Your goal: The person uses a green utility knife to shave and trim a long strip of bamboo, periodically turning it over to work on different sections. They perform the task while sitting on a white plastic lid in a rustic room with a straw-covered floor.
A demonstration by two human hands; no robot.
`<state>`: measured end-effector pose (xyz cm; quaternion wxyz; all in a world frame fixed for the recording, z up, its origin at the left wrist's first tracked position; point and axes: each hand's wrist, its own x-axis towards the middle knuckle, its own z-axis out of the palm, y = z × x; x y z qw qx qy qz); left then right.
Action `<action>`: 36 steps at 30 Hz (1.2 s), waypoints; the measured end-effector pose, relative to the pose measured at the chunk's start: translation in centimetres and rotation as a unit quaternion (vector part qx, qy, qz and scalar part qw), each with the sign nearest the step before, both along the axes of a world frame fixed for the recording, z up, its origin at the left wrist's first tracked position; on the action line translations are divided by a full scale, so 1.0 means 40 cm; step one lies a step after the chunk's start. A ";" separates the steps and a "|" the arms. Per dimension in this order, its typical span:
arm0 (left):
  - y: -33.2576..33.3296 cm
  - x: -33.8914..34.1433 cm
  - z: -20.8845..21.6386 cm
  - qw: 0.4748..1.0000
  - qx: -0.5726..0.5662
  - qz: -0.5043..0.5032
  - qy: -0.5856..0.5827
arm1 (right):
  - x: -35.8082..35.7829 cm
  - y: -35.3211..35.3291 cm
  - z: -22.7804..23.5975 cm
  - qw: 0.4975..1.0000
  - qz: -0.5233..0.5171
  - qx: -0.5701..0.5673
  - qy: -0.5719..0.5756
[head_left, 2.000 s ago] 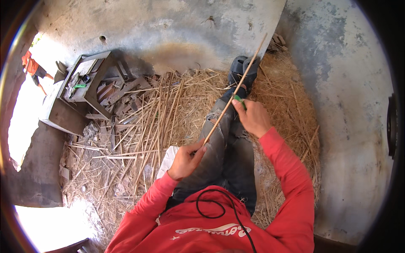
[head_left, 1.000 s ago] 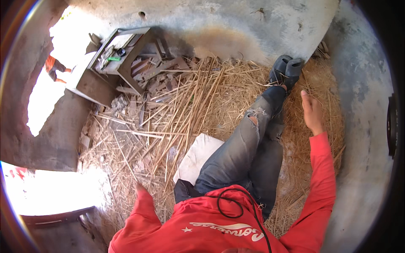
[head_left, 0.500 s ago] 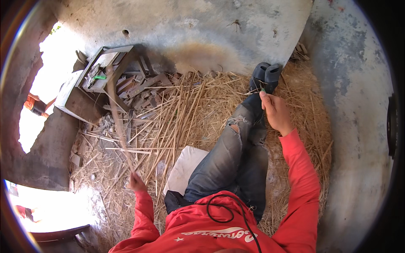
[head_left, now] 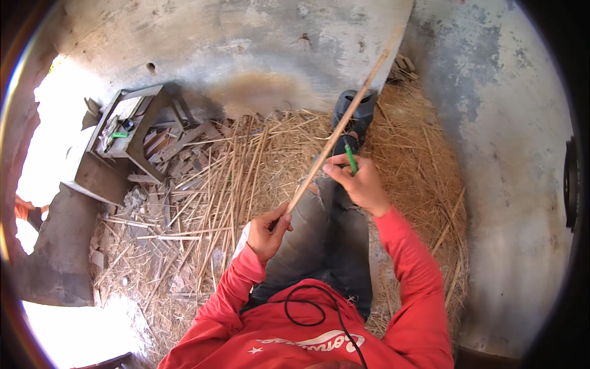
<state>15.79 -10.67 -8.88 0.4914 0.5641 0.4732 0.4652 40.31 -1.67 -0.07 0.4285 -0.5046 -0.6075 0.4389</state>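
Note:
A long pale wooden strip [head_left: 335,136] slants from my lap up toward the far wall. My left hand [head_left: 268,234] is closed round its near end, thumb along it. My right hand [head_left: 362,184] is closed on a slim green-handled tool [head_left: 351,158] that looks like a small knife; its dark tip points away from me, too small to make out clearly. The right thumb and fingertips meet the strip near its middle, or lie just over it. Beneath the strip are my outstretched legs in torn dark jeans [head_left: 307,246] and my dark shoes [head_left: 356,111].
Several wooden strips [head_left: 236,178] lie on straw and shavings [head_left: 405,160] to the left of my legs. At the far left stands a worn wooden frame [head_left: 147,126] with scraps on it. A bare wall [head_left: 491,123] rises close on the right. A black cord [head_left: 307,323] hangs over my red top.
The strip has swung from the far left to across my legs. My left hand has come inward and my right hand nearer, bringing the green-handled tool beside the strip.

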 end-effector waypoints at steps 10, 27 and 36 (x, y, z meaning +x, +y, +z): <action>0.004 0.069 0.071 0.983 -0.133 -0.103 -0.073 | 0.084 0.007 0.029 0.994 -0.057 0.087 -0.035; 0.035 0.053 0.097 0.997 0.006 -0.022 0.072 | 0.056 -0.009 -0.030 0.896 -0.067 0.194 -0.395; -0.071 -0.097 0.037 0.990 -0.036 -0.076 0.115 | 0.280 0.178 -0.039 0.889 -0.215 0.105 -0.391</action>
